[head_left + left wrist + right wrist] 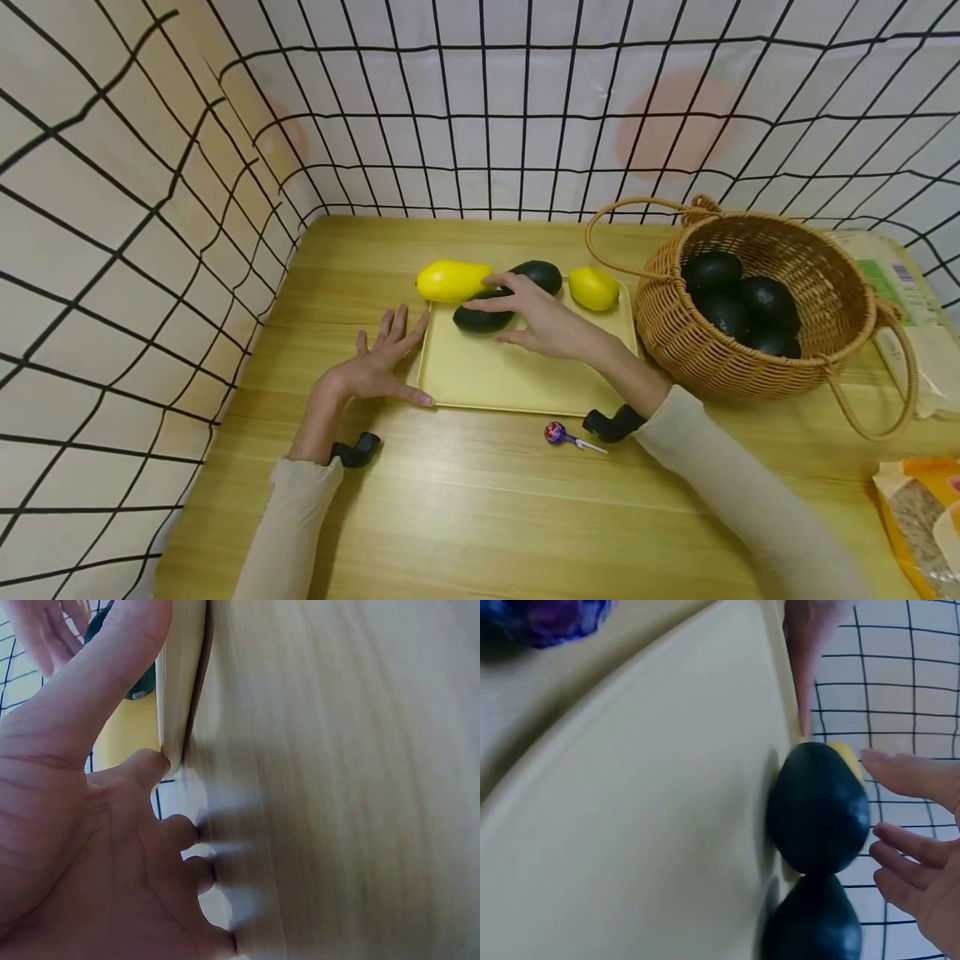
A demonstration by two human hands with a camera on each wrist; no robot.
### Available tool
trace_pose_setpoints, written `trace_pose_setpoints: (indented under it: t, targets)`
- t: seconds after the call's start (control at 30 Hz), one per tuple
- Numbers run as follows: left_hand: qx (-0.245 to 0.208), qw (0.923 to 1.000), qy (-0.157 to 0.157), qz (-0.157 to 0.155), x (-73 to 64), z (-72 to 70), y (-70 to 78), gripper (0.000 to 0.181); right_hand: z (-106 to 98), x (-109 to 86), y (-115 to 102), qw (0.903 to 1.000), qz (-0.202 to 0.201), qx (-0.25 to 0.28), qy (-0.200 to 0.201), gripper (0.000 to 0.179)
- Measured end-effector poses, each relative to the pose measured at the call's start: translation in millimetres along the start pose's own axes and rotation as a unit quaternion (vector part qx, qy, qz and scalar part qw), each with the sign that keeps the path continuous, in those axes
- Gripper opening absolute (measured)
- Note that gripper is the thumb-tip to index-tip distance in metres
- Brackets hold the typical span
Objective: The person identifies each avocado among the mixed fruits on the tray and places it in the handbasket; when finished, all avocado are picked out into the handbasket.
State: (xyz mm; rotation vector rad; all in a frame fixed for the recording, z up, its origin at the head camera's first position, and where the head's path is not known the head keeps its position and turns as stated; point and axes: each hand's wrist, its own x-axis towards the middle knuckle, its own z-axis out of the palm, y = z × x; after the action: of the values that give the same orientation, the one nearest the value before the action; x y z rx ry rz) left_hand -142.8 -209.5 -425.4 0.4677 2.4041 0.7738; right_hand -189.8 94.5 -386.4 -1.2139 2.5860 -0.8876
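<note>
My left hand (371,367) spreads its fingers beside the left edge of a pale yellow tray (525,379), with the thumb at its near-left corner. In the left wrist view the thumb and index finger lie along the tray's rim (182,682). My right hand (543,317) hovers over a dark green avocado (476,317), fingers parted; the right wrist view shows a gap between the fingers and the avocado (821,814). Behind it lies a second avocado (542,275), partly hidden by the hand. A long yellow fruit (450,282) and a lemon (594,288) flank them.
A wicker basket (697,358) with several avocados (768,302) stands right of the tray. A wrapped lollipop (557,432) lies before the tray. Packages (926,525) sit at the far right. Black wire mesh (483,117) fences the table's back and left.
</note>
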Motion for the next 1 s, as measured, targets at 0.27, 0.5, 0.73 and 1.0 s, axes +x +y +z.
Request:
trace_pose_setpoints:
  t: [0.27, 0.5, 0.73, 1.0]
  targets:
    - [0.000, 1.0000, 0.000, -0.002, 0.0, -0.3, -0.5, 0.131, 9.4, 15.9, 7.6, 0.9998, 0.010, -0.006, -0.015, 0.051]
    - [0.002, 1.0000, 0.000, -0.002, -1.1, -0.5, -0.4, 0.132, 14.2, 19.5, 9.8, 0.9996, 0.011, -0.023, -0.012, 0.046]
    - [0.001, 1.0000, 0.002, 0.002, -0.3, -0.1, -1.0, 0.131, 14.8, 20.3, 11.1, 0.9994, 0.002, -0.032, -0.011, 0.045]
    - [0.005, 1.0000, 0.001, -0.002, -1.0, -0.2, -0.3, 0.131, 15.5, 20.5, 14.8, 0.9995, -0.013, -0.027, -0.003, 0.044]
